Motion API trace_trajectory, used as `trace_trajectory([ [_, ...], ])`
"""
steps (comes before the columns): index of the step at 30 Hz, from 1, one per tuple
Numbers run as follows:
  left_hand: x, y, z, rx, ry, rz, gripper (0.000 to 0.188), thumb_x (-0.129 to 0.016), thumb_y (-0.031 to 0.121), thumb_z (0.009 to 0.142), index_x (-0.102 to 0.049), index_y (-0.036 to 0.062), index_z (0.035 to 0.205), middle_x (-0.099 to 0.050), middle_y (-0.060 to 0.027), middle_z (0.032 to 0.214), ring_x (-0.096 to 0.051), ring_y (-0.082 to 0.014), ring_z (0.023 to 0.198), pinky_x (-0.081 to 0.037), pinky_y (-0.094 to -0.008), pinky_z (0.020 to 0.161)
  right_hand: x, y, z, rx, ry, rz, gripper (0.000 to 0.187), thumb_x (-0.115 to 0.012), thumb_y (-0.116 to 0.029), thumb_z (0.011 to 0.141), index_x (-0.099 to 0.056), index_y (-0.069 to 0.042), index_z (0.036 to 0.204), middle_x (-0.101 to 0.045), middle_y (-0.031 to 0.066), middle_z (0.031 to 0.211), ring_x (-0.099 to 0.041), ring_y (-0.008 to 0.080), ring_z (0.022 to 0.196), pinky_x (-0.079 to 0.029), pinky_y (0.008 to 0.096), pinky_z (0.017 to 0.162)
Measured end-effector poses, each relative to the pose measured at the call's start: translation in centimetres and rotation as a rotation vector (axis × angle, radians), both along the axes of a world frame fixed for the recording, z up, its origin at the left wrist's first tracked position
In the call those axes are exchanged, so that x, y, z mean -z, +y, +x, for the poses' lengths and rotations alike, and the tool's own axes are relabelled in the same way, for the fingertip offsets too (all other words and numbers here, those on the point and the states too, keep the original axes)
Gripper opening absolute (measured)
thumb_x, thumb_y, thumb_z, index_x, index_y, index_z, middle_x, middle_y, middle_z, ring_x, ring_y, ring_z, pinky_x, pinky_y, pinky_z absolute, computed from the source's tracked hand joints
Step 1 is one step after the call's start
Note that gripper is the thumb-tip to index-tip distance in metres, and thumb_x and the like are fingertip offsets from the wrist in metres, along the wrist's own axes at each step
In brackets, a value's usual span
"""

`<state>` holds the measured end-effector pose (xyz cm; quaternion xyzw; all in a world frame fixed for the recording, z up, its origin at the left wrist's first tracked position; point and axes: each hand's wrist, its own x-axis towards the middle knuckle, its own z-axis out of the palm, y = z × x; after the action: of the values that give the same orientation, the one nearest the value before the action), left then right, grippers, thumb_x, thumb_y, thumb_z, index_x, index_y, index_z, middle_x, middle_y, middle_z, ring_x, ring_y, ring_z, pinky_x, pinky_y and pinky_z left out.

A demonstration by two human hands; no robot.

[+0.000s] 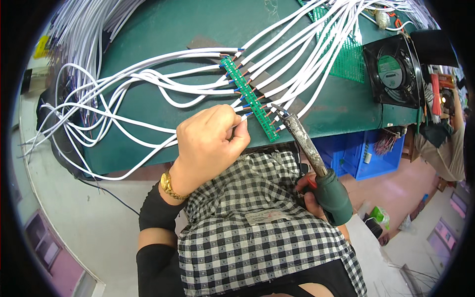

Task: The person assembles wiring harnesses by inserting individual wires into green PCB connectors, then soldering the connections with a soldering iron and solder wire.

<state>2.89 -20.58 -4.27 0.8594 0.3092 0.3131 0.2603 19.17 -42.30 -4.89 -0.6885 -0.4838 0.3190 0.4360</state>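
My left hand [210, 146] is closed in a pinch on the end of a white cable [244, 118], whose blue wire reaches the lower part of a narrow green circuit board strip [249, 98]. In my right hand [310, 198], partly hidden behind the handle, is a soldering iron [307, 143] with a thick green handle, a red part by the fingers and a stained metal barrel. Its tip is at the strip's right side, near the lower wires; whether it touches them I cannot tell. White cables with blue and brown wire ends run off both sides of the strip.
A dark flat bar [269, 84] lies under the strip on the green table [173, 24]. Bundled white cables [89, 34] hang at the far left. Green circuit board panels [346, 59] and a black fan [396, 74] stand right. Blue bins [376, 158] sit below the table edge.
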Motion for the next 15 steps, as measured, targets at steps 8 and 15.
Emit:
trace_trajectory([
  [8, 0.2, 0.3, 0.2, 0.033, -0.023, 0.024, 0.021, -0.070, 0.001, 0.063, -0.051, 0.0084, 0.064, -0.048, -0.0035, 0.055, -0.049, -0.0207, 0.046, -0.038, -0.0319, 0.042, 0.1, -1.6, 0.8, -0.186, 0.092, -0.024, 0.042, -0.059, -0.008, 0.087, -0.046, -0.012, 0.127, -0.063, 0.0140, 0.095, -0.061, 0.0215, 0.081, -0.048, 0.0356, 0.072],
  [15, 0.2, 0.3, 0.4, 0.057, -0.059, 0.030, 0.018, -0.071, -0.003, 0.067, -0.056, 0.0050, 0.067, -0.043, -0.0027, 0.053, -0.043, -0.0150, 0.043, -0.035, -0.0275, 0.042, 0.7, -1.6, 1.1, -0.261, 0.088, 0.022, 0.044, -0.055, -0.004, 0.086, -0.045, -0.009, 0.128, -0.062, 0.0153, 0.095, -0.060, 0.0214, 0.081, -0.048, 0.0346, 0.072],
])
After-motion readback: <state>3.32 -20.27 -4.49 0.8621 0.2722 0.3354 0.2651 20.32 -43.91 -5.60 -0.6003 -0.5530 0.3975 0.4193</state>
